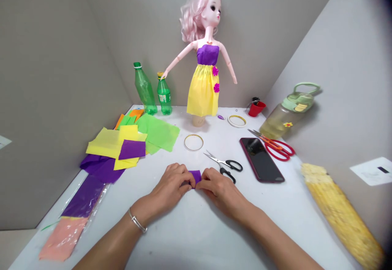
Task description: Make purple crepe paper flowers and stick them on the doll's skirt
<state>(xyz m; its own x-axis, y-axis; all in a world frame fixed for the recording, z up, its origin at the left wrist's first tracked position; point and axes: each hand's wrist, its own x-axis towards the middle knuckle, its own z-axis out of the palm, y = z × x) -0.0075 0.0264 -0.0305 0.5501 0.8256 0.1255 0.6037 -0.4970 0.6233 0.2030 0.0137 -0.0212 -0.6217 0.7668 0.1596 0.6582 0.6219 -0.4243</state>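
My left hand [170, 186] and my right hand [216, 188] meet at the middle of the white table [171, 237], pinching a small piece of purple crepe paper [195, 176] between their fingertips. Its lower part is hidden by my fingers. Just beyond my right hand lie black-handled scissors [226, 164], not touched. A silver bangle [137, 221] circles my left wrist. Straight ahead, a pink-haired fashion doll [203, 54] stands on a cork-like base in a purple and yellow paper dress [202, 90] with magenta paper flowers.
Stacked yellow, green and purple paper sheets [121, 147] lie left, with wrapped rolls [81, 209] nearer. Green plastic bottles [144, 88] stand behind them. On the right are a black smartphone [261, 160], red scissors [274, 147], a water bottle [289, 111], tape rings [193, 142] and a yellow woven mat [341, 215].
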